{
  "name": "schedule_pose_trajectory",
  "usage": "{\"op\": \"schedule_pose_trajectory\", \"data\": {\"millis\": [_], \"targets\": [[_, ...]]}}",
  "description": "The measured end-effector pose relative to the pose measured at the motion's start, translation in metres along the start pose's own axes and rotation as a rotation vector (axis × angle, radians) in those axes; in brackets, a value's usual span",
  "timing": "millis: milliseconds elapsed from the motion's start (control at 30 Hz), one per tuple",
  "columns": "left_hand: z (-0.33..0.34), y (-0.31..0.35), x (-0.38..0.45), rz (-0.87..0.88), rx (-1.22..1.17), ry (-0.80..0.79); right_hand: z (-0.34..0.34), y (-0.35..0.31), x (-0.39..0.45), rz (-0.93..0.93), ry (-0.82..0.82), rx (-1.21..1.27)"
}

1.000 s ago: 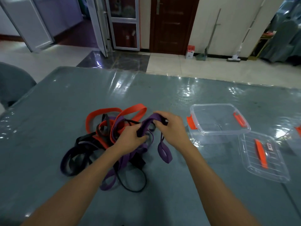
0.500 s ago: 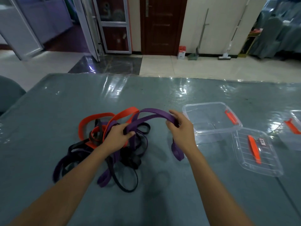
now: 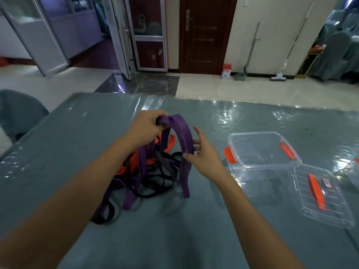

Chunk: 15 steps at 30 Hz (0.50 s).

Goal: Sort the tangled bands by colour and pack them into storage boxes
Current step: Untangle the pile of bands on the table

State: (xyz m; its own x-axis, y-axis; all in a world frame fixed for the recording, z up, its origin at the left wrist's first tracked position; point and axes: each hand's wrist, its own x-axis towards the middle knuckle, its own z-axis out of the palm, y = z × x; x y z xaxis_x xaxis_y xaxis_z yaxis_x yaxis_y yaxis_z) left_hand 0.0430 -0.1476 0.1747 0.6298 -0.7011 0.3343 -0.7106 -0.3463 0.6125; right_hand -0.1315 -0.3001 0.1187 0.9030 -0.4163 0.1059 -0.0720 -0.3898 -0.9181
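Observation:
A tangle of purple, orange and black bands (image 3: 155, 169) lies on the grey table (image 3: 174, 233) in front of me. My left hand (image 3: 145, 129) grips one purple band (image 3: 185, 136) at its top and holds it up above the heap, so that it arches over and hangs down to the table. My right hand (image 3: 206, 158) is beside the hanging part with its fingers spread and straight; the band runs between thumb and fingers. An orange band (image 3: 172, 142) shows behind the lifted loop.
A clear storage box (image 3: 256, 133) with orange clips stands open to the right of the heap. Its lid (image 3: 330, 206) lies flat nearer the right front. Another clear container shows at the right edge. A grey chair (image 3: 17, 111) stands at the table's left corner.
My left hand has risen with the purple band, pulling it up out of the tangle. My right hand has let go of its grip and spread its fingers lower down along the band.

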Motion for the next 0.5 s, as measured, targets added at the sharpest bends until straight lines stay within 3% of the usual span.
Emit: {"op": "schedule_pose_trajectory", "data": {"millis": [100, 267, 500], "targets": [[0.003, 0.006, -0.007, 0.004, 0.030, -0.010, 0.006, -0.016, 0.004, -0.048, -0.007, 0.095], [0.012, -0.003, -0.025, -0.023, 0.027, -0.065, 0.027, -0.022, 0.002, -0.090, -0.047, 0.046], [0.022, -0.018, -0.043, -0.073, 0.004, -0.074, 0.052, -0.004, 0.000, -0.061, 0.110, -0.122]]}}
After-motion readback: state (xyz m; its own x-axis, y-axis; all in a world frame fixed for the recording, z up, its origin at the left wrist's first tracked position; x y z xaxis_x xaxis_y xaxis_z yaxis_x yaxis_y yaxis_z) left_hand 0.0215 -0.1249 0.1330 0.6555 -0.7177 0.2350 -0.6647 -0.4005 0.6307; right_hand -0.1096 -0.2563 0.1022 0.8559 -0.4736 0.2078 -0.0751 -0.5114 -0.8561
